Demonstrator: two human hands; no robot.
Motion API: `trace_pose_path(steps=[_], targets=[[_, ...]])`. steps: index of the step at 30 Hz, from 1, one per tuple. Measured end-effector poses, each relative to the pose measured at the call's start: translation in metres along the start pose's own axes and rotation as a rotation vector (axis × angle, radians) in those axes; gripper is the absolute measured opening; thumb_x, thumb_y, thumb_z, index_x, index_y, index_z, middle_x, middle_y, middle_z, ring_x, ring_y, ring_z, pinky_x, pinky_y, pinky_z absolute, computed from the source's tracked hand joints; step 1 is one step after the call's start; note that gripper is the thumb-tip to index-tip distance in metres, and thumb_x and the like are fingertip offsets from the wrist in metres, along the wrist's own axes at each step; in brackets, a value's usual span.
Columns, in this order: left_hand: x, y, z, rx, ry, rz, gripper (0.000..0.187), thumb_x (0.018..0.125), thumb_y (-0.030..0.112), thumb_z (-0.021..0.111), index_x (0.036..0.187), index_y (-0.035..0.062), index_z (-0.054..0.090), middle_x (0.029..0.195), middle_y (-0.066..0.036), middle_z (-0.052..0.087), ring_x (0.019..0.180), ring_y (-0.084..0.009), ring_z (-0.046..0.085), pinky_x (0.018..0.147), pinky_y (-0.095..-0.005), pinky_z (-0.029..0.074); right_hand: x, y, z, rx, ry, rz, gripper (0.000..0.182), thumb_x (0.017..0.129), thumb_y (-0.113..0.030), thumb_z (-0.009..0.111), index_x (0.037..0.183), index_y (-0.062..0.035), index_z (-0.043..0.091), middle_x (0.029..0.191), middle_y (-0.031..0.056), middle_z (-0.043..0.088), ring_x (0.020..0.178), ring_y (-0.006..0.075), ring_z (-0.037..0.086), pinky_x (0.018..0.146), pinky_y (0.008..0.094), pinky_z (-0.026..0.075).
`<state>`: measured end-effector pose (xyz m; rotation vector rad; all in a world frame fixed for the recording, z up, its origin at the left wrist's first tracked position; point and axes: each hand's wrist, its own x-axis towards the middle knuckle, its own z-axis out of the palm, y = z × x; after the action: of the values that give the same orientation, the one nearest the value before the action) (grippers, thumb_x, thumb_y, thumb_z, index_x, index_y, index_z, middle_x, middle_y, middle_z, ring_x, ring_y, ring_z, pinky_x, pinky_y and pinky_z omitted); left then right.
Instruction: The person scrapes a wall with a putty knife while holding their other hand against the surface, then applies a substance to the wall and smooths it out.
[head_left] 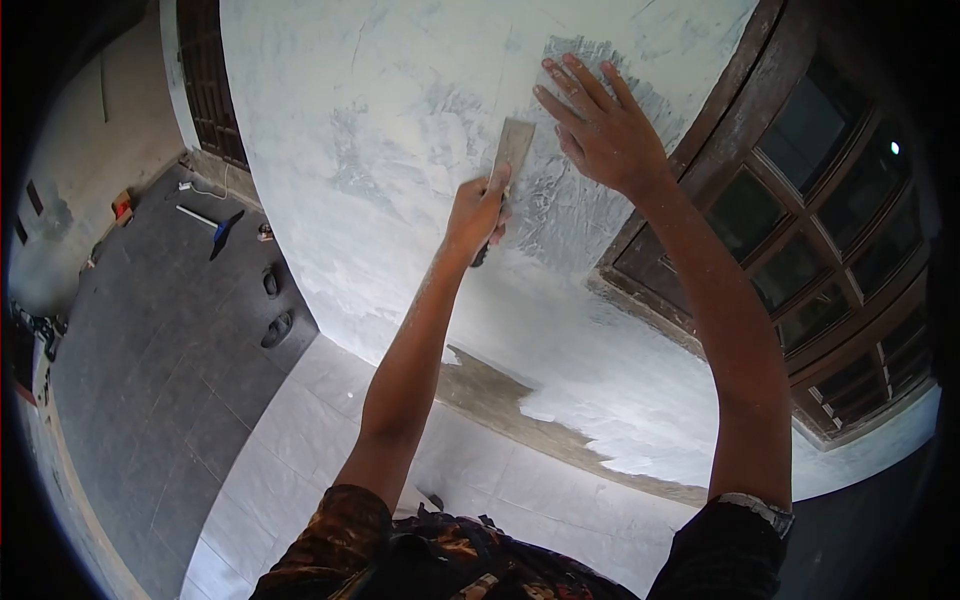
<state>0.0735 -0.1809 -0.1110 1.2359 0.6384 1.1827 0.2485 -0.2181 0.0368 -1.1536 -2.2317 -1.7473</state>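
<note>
The patterned shirt (470, 560) is nearest; the left hand (478, 214) grips a scraper (515, 143), the right hand (612, 135) spreads at the wall (400, 60).

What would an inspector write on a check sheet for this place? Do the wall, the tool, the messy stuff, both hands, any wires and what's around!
Surface: wall is patchy white with grey streaks; a bare brownish strip shows low down.
Job's things: flat scraper, blade pointing up.
Clutter: two dark shoes and a blue-headed tool lie on the dark floor.
Left hand: fingers closed around the scraper.
Right hand: fingers spread at the wall; can't tell if they touch.
Cables: thin pale cord on the dark floor.
Surroundings: brown-framed window at the right, pale tiles below.
</note>
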Motion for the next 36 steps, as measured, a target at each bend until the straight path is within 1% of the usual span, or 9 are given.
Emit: trace_pose_path(steps=[2, 8, 9, 15, 21, 27, 31, 34, 36], targets=[[0.008, 0.014, -0.001, -0.024, -0.057, 0.031, 0.051, 0.096, 0.056, 0.054, 0.074, 0.0107, 0.049, 0.054, 0.001, 0.044, 0.038, -0.0089, 0.042, 0.035, -0.0246, 0.032, 0.002, -0.001, 0.001, -0.013, 0.006, 0.005, 0.051, 0.092, -0.032, 0.060, 0.140, -0.0199, 0.050, 0.155, 0.0024, 0.036, 0.145, 0.0214, 0.028, 0.120, 0.0469, 0.022], [-0.004, -0.014, -0.006, 0.004, -0.053, -0.014, 0.050, 0.097, 0.055, 0.053, 0.074, 0.0104, 0.049, 0.054, 0.001, 0.044, 0.037, -0.0089, 0.041, 0.034, -0.0246, 0.032, 0.004, -0.007, -0.003, -0.023, -0.023, 0.041, 0.049, 0.094, -0.034, 0.057, 0.141, -0.0202, 0.049, 0.156, 0.0009, 0.034, 0.146, 0.0206, 0.027, 0.120, 0.0471, 0.021], [-0.007, -0.006, -0.003, -0.023, -0.031, -0.026, 0.053, 0.098, 0.052, 0.053, 0.068, 0.0089, 0.047, 0.051, 0.001, 0.042, 0.036, -0.0097, 0.040, 0.033, -0.0273, 0.033, 0.004, -0.008, -0.003, -0.028, -0.027, 0.042, 0.049, 0.094, -0.034, 0.056, 0.141, -0.0202, 0.049, 0.156, 0.0007, 0.034, 0.146, 0.0205, 0.027, 0.120, 0.0471, 0.021], [0.005, 0.015, 0.002, -0.072, -0.021, 0.045, 0.053, 0.098, 0.052, 0.054, 0.069, 0.0082, 0.048, 0.052, 0.002, 0.042, 0.036, -0.0092, 0.039, 0.033, -0.0266, 0.032, 0.003, -0.008, -0.002, -0.024, -0.019, 0.038, 0.049, 0.095, -0.034, 0.056, 0.141, -0.0203, 0.049, 0.156, 0.0010, 0.033, 0.146, 0.0207, 0.027, 0.120, 0.0469, 0.021], [-0.007, -0.008, -0.009, -0.008, -0.030, -0.030, 0.053, 0.097, 0.053, 0.055, 0.069, 0.0086, 0.047, 0.053, 0.002, 0.042, 0.037, -0.0088, 0.039, 0.033, -0.0259, 0.032, 0.003, -0.007, -0.002, -0.041, -0.035, 0.038, 0.049, 0.095, -0.035, 0.056, 0.141, -0.0207, 0.048, 0.156, 0.0011, 0.034, 0.145, 0.0210, 0.028, 0.120, 0.0468, 0.021], [0.002, 0.007, -0.010, -0.016, -0.035, 0.016, 0.053, 0.096, 0.054, 0.055, 0.070, 0.0090, 0.048, 0.053, 0.002, 0.042, 0.036, -0.0086, 0.039, 0.034, -0.0258, 0.032, 0.003, -0.007, -0.001, -0.045, -0.013, 0.031, 0.050, 0.094, -0.034, 0.057, 0.141, -0.0203, 0.049, 0.156, 0.0018, 0.034, 0.145, 0.0215, 0.028, 0.120, 0.0473, 0.021], [-0.003, -0.015, -0.015, 0.000, -0.053, 0.037, 0.052, 0.097, 0.054, 0.054, 0.071, 0.0092, 0.048, 0.053, 0.002, 0.043, 0.036, -0.0089, 0.040, 0.034, -0.0258, 0.032, 0.003, -0.006, -0.001, -0.054, -0.001, 0.020, 0.050, 0.094, -0.035, 0.058, 0.140, -0.0199, 0.050, 0.155, 0.0021, 0.035, 0.145, 0.0216, 0.029, 0.120, 0.0471, 0.021], [0.001, -0.009, -0.018, 0.062, -0.017, -0.040, 0.052, 0.098, 0.054, 0.053, 0.071, 0.0092, 0.048, 0.053, 0.001, 0.043, 0.036, -0.0093, 0.041, 0.034, -0.0261, 0.032, 0.003, -0.006, 0.001, -0.013, 0.007, 0.031, 0.049, 0.093, -0.034, 0.059, 0.139, -0.0196, 0.051, 0.155, 0.0025, 0.036, 0.145, 0.0217, 0.029, 0.120, 0.0471, 0.021], [0.010, 0.001, -0.016, 0.021, -0.053, 0.071, 0.052, 0.098, 0.053, 0.052, 0.070, 0.0090, 0.049, 0.052, 0.001, 0.043, 0.036, -0.0095, 0.041, 0.034, -0.0264, 0.032, 0.002, -0.007, 0.001, -0.014, 0.016, 0.024, 0.049, 0.092, -0.034, 0.059, 0.138, -0.0190, 0.052, 0.155, 0.0030, 0.036, 0.145, 0.0218, 0.029, 0.120, 0.0476, 0.022]])
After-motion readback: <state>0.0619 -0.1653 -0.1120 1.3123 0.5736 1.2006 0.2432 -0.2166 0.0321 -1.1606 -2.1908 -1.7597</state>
